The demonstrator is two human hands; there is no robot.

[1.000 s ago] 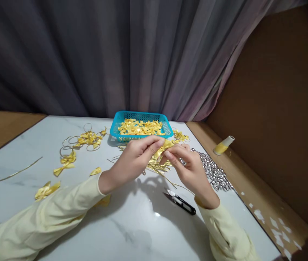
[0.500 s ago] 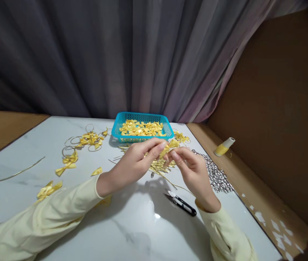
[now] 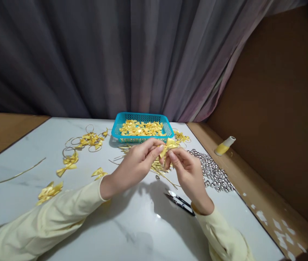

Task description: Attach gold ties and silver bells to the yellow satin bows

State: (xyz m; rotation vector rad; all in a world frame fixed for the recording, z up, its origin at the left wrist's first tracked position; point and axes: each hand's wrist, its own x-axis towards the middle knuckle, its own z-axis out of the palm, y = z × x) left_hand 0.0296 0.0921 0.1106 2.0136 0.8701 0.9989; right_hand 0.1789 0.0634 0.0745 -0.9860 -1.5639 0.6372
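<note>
A small yellow ribbon bow (image 3: pixel 169 144) is pinched between both my hands above the white marble table (image 3: pixel 132 232). My left hand (image 3: pixel 136 165) grips it with thumb and fingertips from the left. From the right, my right hand (image 3: pixel 187 172) pinches the same bow, fingers closed. Beneath the hands lies a bundle of thin gold cords (image 3: pixel 156 166). Just behind them stands a blue basket (image 3: pixel 142 119) filled with more yellow bows.
Black thread snips (image 3: pixel 179 202) lie open near my right wrist. A heap of silver bells (image 3: pixel 213 172) sits to the right. Finished bows with gold loops (image 3: pixel 88 139) and loose bows (image 3: pixel 49 191) lie at left. A yellow thread spool (image 3: pixel 224 145) rests on the brown ledge.
Both hands have drawn slightly closer together and the bow has risen a little between the fingertips. The view shifted slightly.
</note>
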